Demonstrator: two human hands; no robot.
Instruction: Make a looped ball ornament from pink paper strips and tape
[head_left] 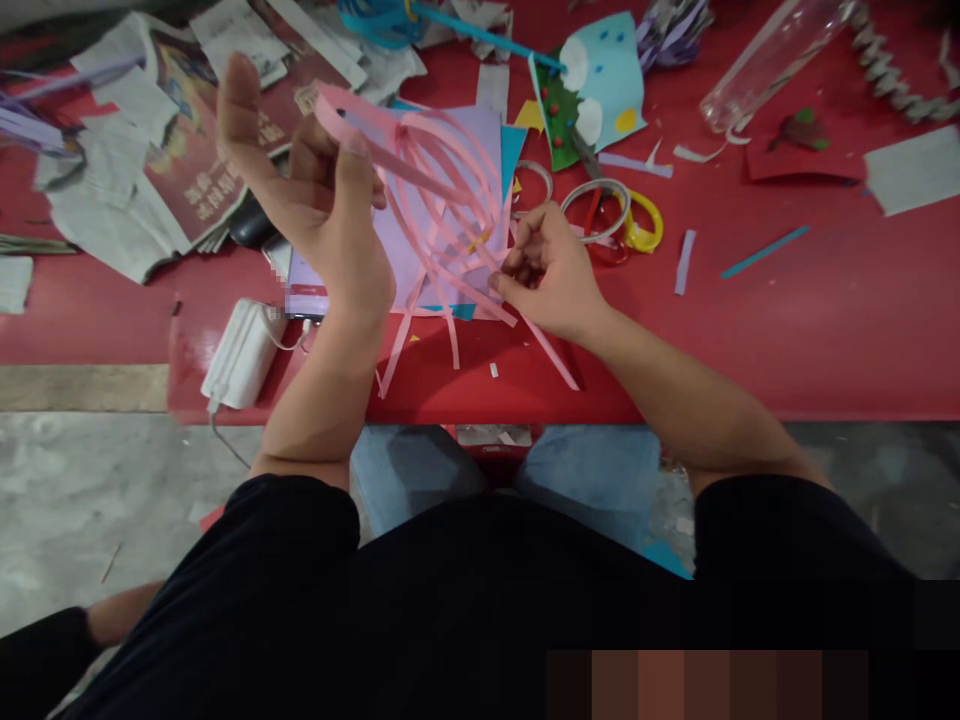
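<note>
A bunch of curled pink paper strips [442, 185] is raised over stacked purple paper [480, 125] and blue paper. My left hand [330, 210] pinches its folded end between thumb and fingers, the index finger pointing up and away. Several loose strip ends dangle toward the table's front edge. To the right of the bunch, my right hand [551, 275] is closed, thumb against fingers, at one of the pink strips. Just beyond that hand lie a ring-shaped silver band [596, 212] and scissors with yellow and red handles [643, 222].
Crumpled newspaper [112, 190] covers the red table's [787, 340] left side. A white power bank [244, 350] with a cable sits near the front edge. Farther back are a decorated card [607, 80] and a clear plastic bottle [772, 65]. Another person's arm [124, 612] shows at lower left.
</note>
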